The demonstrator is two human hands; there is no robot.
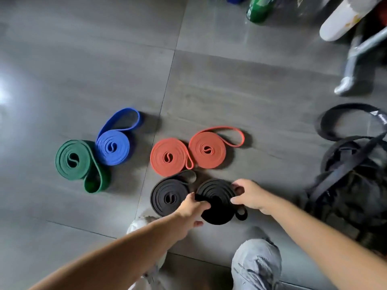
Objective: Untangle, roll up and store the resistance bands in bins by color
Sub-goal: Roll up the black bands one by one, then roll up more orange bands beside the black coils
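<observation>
Rolled resistance bands lie on the grey tiled floor. A green roll (73, 162) sits at the left, touching a blue roll (113, 148) behind it. Two orange rolls (169, 156) (207, 149) lie side by side in the middle. In front of them a black roll (168, 196) lies flat, and beside it a second black roll (217, 197) is held between both hands. My left hand (193, 208) grips its left edge. My right hand (250, 195) pinches its right edge. A short tail loop (240, 214) sticks out at its lower right.
A heap of tangled black bands (351, 164) lies at the right. A white-and-grey frame leg (345, 84) stands at the far right, and green and blue objects (257, 9) at the top edge. My knee (256, 262) and shoe (139, 221) are at the bottom.
</observation>
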